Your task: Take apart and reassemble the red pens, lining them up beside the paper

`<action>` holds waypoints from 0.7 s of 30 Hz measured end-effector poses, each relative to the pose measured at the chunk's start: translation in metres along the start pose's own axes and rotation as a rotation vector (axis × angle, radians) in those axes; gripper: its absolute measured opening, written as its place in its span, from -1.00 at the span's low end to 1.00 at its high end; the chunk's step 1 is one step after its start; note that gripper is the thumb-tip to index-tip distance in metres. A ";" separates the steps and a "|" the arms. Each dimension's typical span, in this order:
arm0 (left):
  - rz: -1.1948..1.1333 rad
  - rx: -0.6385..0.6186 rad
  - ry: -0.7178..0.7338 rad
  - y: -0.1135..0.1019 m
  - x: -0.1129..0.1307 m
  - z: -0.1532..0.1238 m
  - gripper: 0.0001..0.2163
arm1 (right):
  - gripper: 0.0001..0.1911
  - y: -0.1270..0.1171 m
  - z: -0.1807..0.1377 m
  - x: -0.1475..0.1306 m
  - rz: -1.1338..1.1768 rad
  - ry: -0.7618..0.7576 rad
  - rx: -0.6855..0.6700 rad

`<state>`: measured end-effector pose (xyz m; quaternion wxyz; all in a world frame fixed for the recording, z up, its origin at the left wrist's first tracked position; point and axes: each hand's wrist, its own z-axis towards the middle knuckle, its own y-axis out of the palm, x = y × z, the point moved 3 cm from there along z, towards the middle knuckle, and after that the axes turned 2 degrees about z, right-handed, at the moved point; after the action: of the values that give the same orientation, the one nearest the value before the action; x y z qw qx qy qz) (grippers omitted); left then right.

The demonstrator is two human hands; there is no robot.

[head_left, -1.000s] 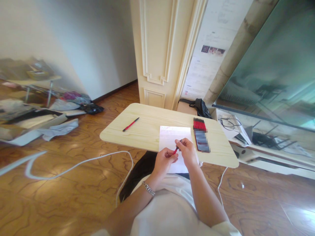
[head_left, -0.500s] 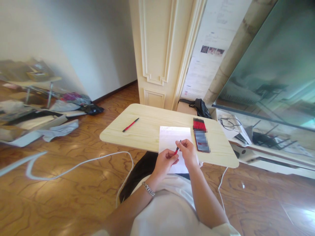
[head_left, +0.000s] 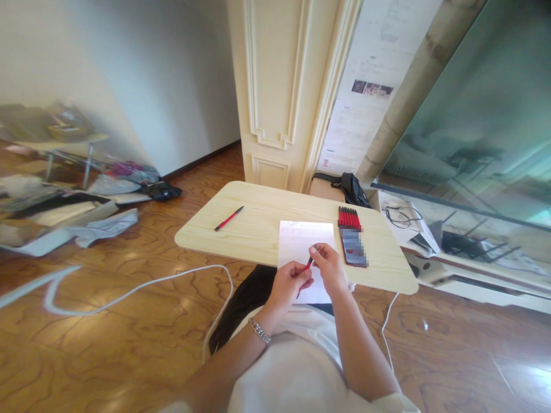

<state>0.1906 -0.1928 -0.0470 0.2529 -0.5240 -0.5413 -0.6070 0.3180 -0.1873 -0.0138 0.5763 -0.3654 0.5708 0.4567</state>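
A red and black pen is held between my two hands, tilted, above a sheet of white paper. My left hand is closed around its red barrel, and the lower tip pokes out below the fingers. The fingertips of my right hand pinch the black upper end. To the left, a second red and black pen lies alone on the table. Several matching pens lie in a row at the right, just beyond a dark, pixel-blurred flat object.
The light wood table has rounded corners. Behind it sit a black bag and a cream panelled pillar. A large dark screen stands at right. On the floor at left are a white cable and a box with assorted items.
Both hands stay almost in place over the paper, still on the pen. The lower tip of the pen now shows below my left hand. Nothing else has moved.
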 end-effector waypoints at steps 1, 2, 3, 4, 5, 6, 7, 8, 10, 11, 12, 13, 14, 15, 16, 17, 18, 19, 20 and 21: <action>-0.006 0.001 0.000 0.000 0.001 0.000 -0.70 | -0.65 0.001 0.000 -0.001 0.023 0.016 -0.029; -0.009 0.004 -0.002 -0.001 0.001 0.001 -0.69 | -0.63 0.001 0.000 -0.001 0.040 0.026 -0.053; -0.009 0.009 -0.002 -0.001 0.002 0.001 -0.69 | -0.62 0.001 0.001 -0.002 0.044 0.026 -0.062; -0.005 0.010 -0.001 -0.001 0.002 0.001 -0.69 | -0.62 0.000 0.002 -0.002 0.033 0.018 -0.057; 0.001 0.008 0.001 0.000 0.003 0.001 -0.69 | -0.65 -0.001 0.003 -0.001 0.011 0.002 -0.039; 0.005 0.006 0.003 0.000 0.003 0.000 -0.70 | -0.68 -0.002 0.004 -0.001 -0.014 -0.015 -0.012; 0.009 0.003 0.003 0.001 0.003 -0.001 -0.70 | -0.70 -0.004 0.004 0.000 -0.033 -0.028 0.019; 0.011 0.000 0.003 0.001 0.002 -0.001 -0.71 | -0.70 -0.005 0.005 0.002 -0.042 -0.034 0.043; 0.006 -0.009 -0.003 0.001 0.002 -0.002 -0.71 | -0.70 -0.006 0.004 0.003 -0.031 -0.024 0.046; -0.001 -0.016 -0.003 0.001 0.001 -0.001 -0.71 | -0.70 -0.005 0.003 0.004 -0.013 -0.012 0.024; -0.009 -0.022 0.002 0.001 0.001 -0.001 -0.72 | -0.67 -0.004 0.003 0.004 0.005 0.002 -0.009; -0.013 -0.026 0.008 0.000 0.001 0.000 -0.72 | -0.65 -0.003 0.002 0.003 0.021 0.015 -0.043; -0.010 -0.025 0.011 0.000 0.000 0.000 -0.72 | -0.64 -0.002 0.002 0.003 0.031 0.023 -0.071; -0.001 -0.021 0.011 -0.001 0.000 0.001 -0.72 | -0.64 -0.001 0.002 0.002 0.033 0.024 -0.086; 0.012 -0.017 0.011 -0.002 -0.001 0.002 -0.73 | -0.66 0.000 0.002 0.002 0.025 0.018 -0.084; 0.024 -0.014 0.009 -0.002 -0.003 0.002 -0.73 | -0.69 0.000 0.001 0.002 0.010 0.008 -0.067; 0.032 -0.012 0.008 -0.003 -0.004 0.002 -0.73 | -0.71 0.000 0.001 0.001 -0.006 -0.001 -0.042; 0.035 -0.013 0.008 -0.003 -0.004 0.002 -0.74 | -0.72 0.000 0.001 0.001 -0.021 -0.006 -0.019; 0.032 -0.014 0.012 -0.003 -0.005 0.002 -0.74 | -0.73 0.000 0.001 0.000 -0.029 -0.005 -0.007; 0.027 -0.017 0.016 -0.003 -0.005 0.002 -0.74 | -0.73 0.000 0.000 0.000 -0.026 0.001 -0.011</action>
<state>0.1900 -0.1917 -0.0528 0.2607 -0.5286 -0.5269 -0.6123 0.3180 -0.1874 -0.0133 0.5801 -0.3762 0.5635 0.4521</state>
